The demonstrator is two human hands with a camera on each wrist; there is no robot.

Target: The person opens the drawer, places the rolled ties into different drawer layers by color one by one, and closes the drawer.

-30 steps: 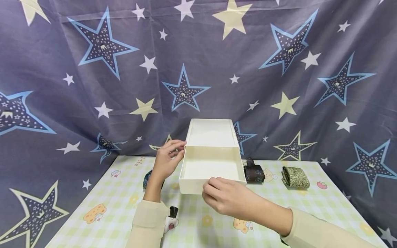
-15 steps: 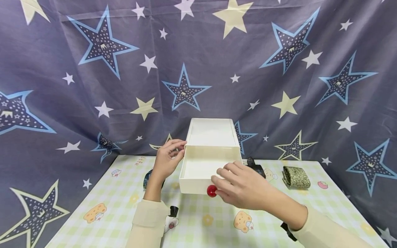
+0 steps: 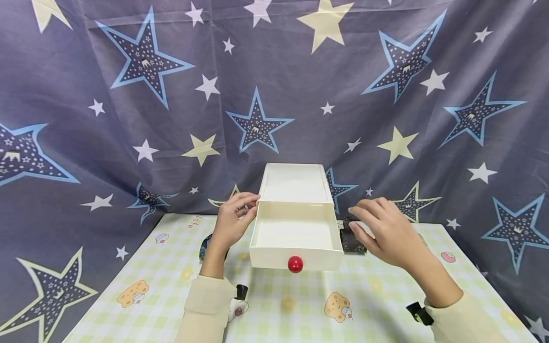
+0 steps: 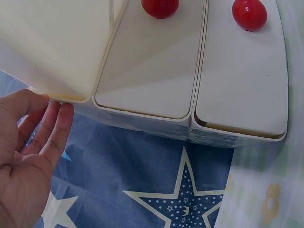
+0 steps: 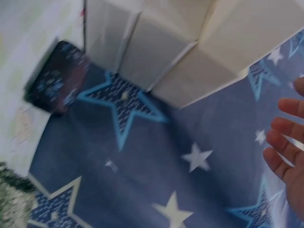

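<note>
A white drawer unit [image 3: 296, 183] stands at the back of the table, its top drawer [image 3: 296, 259] pulled out and bare inside, with a red knob [image 3: 295, 264] on the front. My left hand [image 3: 233, 221] rests its fingertips on the unit's left side by the opening. In the left wrist view, thumb and fingertips of that hand [image 4: 35, 142] touch the unit's edge. Apart from the drawer, my right hand [image 3: 388, 233] hovers to its right with loosely bent fingers, holding nothing. Beneath its fingertips lies a dark patterned rolled cloth [image 3: 352, 242], partly hidden.
Two closed drawers with red knobs [image 4: 249, 14] sit below the open one. A blue-dark rolled cloth [image 3: 205, 247] lies behind my left wrist. A green speckled roll [image 5: 14, 199] shows at the right wrist view's edge. A star-patterned curtain [image 3: 171, 119] hangs behind the checked tablecloth [image 3: 163, 286].
My right hand has let go of the drawer's front and moved right and up, over the dark rolled cloth, uncovering the red knob. My left hand stays at the unit's side.
</note>
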